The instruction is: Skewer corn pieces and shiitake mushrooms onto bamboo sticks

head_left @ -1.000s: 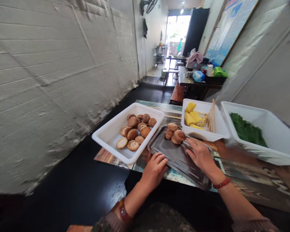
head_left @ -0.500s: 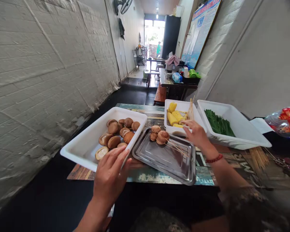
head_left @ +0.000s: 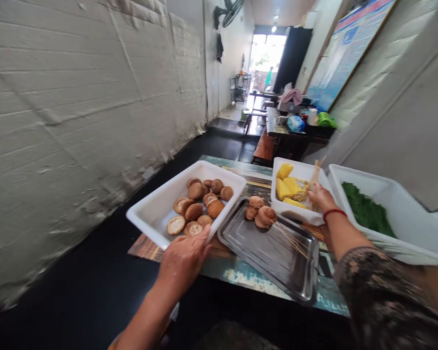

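My left hand (head_left: 185, 255) lies over the near right corner of a white plastic tub (head_left: 146, 215), its fingers stretched along the rim. Brown mushrooms (head_left: 194, 212) fill part of that tub, some with pale undersides up. My right hand (head_left: 321, 198) reaches into a smaller white tub (head_left: 280, 200) and closes around bamboo skewers (head_left: 316, 172) standing at its right side; the fingertips are partly hidden. Corn pieces (head_left: 294, 187) lie left of these skewers. Between my hands, a metal tray (head_left: 277, 260) holds several mushrooms (head_left: 265, 214) on thin skewers, handles pointing toward the lower right.
Another white tub (head_left: 416, 228) with long green leaves (head_left: 368, 206) stands at the right, beneath and beyond my right forearm. The wood-patterned tabletop (head_left: 237, 274) ends in front of me. A farther table (head_left: 273, 127) carries tissues and green items; a white wall (head_left: 76, 146) runs along the left.
My right hand has moved from above the tray's far right corner into the corn tub and closed on the skewers. The camera has turned left; my left hand stays at the mushroom tub's rim.
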The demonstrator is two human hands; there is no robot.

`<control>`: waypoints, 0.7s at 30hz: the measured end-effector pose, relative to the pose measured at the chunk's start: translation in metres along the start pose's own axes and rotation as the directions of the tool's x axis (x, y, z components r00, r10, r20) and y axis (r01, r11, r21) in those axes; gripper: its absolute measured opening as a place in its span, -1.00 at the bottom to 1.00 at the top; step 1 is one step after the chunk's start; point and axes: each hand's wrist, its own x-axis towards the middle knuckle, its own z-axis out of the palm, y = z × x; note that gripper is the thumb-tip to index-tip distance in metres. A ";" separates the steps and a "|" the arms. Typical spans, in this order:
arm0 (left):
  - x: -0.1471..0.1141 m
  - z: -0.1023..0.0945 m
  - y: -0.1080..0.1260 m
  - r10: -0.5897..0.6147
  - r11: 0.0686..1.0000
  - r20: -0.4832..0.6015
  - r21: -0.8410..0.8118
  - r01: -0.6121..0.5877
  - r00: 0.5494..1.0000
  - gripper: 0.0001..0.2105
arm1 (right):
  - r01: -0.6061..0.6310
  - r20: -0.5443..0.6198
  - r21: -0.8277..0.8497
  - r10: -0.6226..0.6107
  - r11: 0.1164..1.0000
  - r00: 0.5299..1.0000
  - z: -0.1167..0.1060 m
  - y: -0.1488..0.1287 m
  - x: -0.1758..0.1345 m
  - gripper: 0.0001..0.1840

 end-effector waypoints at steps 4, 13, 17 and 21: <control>0.007 0.003 -0.011 0.023 0.998 -0.015 0.061 -0.022 1.000 -0.69 | -0.087 0.026 -0.015 0.087 0.996 0.996 0.008 0.003 0.012 -0.58; 0.018 0.012 -0.015 0.027 0.998 0.019 0.064 -0.028 0.999 -0.68 | -0.136 -0.010 -0.031 0.136 0.990 0.991 0.005 0.004 0.018 -0.65; 0.020 0.015 -0.017 0.034 0.998 0.017 0.056 -0.035 0.999 -0.68 | -0.144 0.034 -0.032 0.145 0.989 0.989 0.006 -0.001 0.024 -0.57; 0.026 0.017 -0.016 0.099 0.992 0.008 0.078 -0.100 0.995 -0.69 | -0.151 0.101 -0.020 0.152 0.988 0.983 0.008 -0.002 0.029 -0.60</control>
